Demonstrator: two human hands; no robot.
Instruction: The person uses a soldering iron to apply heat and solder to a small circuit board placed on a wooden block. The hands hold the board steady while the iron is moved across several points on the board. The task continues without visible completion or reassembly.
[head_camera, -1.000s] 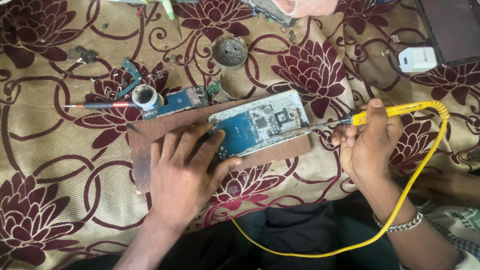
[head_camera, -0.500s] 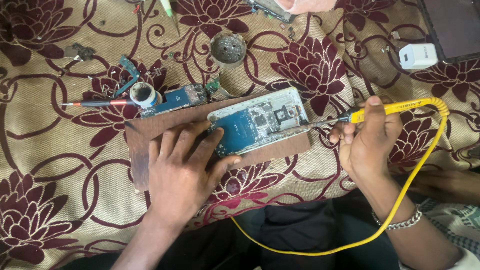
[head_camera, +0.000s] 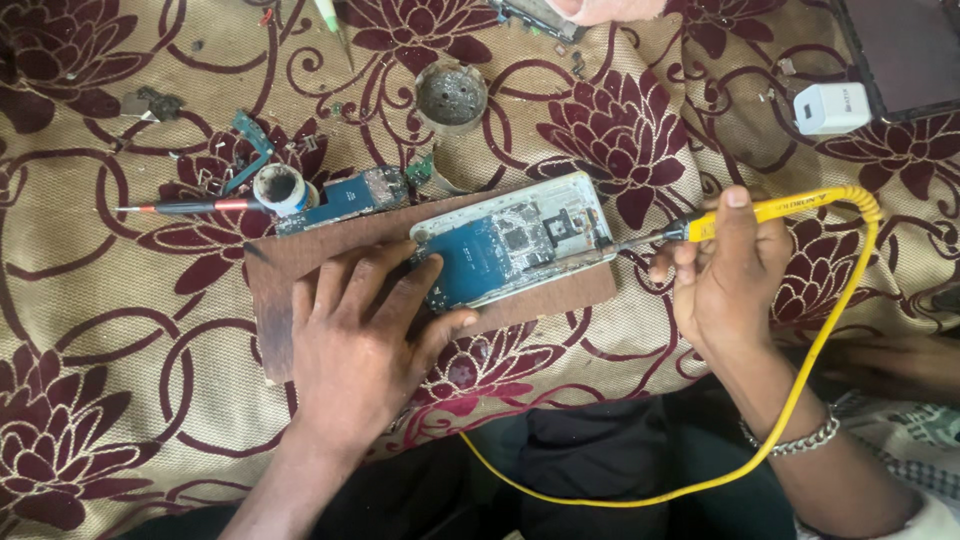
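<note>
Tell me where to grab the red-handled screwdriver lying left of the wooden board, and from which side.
Grip the red-handled screwdriver around its red and black handle, the thick part, coming down from above. It lies flat on the patterned cloth, thin shaft pointing left, handle end close to a small white tub. Pinch across the handle's middle, probably a little left of the tub, to keep clear of it.

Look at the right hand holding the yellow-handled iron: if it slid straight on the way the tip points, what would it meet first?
The right hand points its soldering iron leftward; the tip would probably first meet the opened phone on the wooden board, though height above it is unclear.
</note>
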